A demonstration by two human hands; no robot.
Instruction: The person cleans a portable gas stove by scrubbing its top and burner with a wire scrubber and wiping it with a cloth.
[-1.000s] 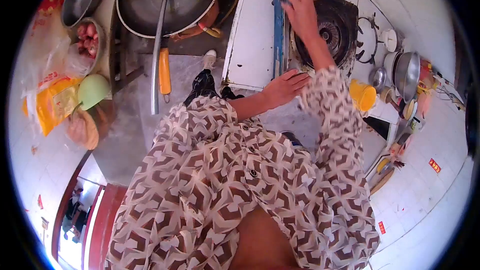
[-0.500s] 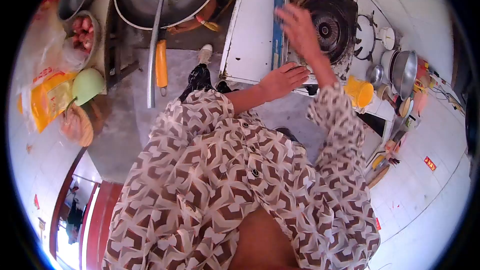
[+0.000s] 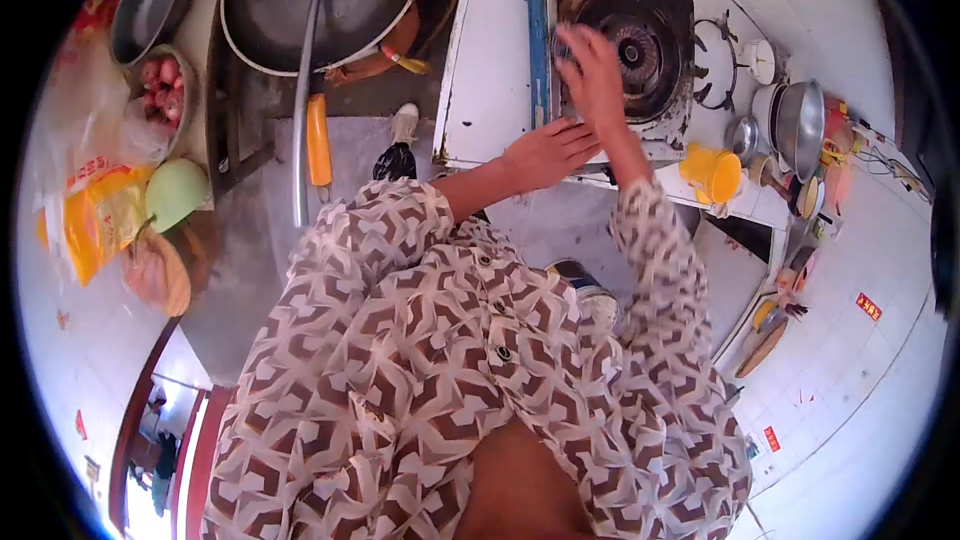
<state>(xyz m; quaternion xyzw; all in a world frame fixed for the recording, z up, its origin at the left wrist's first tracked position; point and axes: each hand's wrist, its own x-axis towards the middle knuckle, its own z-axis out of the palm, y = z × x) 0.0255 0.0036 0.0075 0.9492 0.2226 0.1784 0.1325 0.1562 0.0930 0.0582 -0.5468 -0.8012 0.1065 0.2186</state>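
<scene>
My left hand [image 3: 550, 153] lies flat near the front edge of a gas stove [image 3: 538, 40], its fingers stretched out and close to my right wrist. Over the stove's left part, beside the round burner [image 3: 632, 48], is my right hand [image 3: 597, 75], fingers apart. I see nothing held in either hand, though the underside of the right one is hidden. The stove top is dark and stained, with a blue side panel. To its right a black pot-support ring [image 3: 715, 65] lies on the white counter [image 3: 490, 70].
A yellow cup [image 3: 712, 175] and metal bowls [image 3: 800, 135] stand right of the stove. At left are a large wok [image 3: 260, 20] with a long-handled ladle [image 3: 303, 130], a basket of red onions [image 3: 163, 90] and a green bowl [image 3: 177, 192].
My right hand has shifted slightly down over the stove, and its fingers are bent more. The left hand stays by the front edge. The whole view has shifted a little.
</scene>
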